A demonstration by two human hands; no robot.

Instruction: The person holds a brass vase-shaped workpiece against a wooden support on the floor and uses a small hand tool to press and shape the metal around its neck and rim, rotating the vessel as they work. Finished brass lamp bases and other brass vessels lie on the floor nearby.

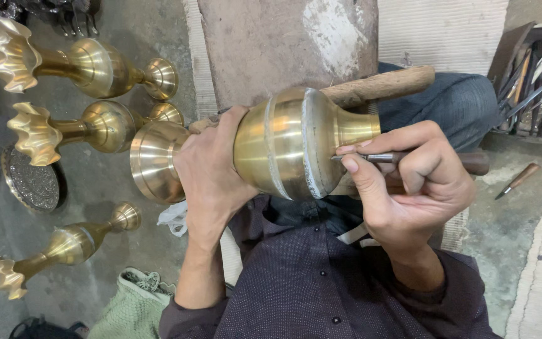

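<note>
Across lap, over wooden rod (381, 85): golden bulbous brass vase (283, 141) lying sideways, flared foot toward left. Left hand (211, 172) wraps vase waist, grip pressed around it. Right hand (409, 182) pinches thin metal engraving tool with wooden handle (403, 157), tip touching vase shoulder seam. Top right: open box (509, 50) holding assorted metal tools. On grey concrete floor (95, 245), left: three fluted brass vases (89, 66) lying down (one dark engraved round plate (29, 182) beside). Loose chisel (517, 181) right.

Left hand (211, 166) grips brass vase (283, 144); right hand (409, 182) holds graver (377, 157).
</note>
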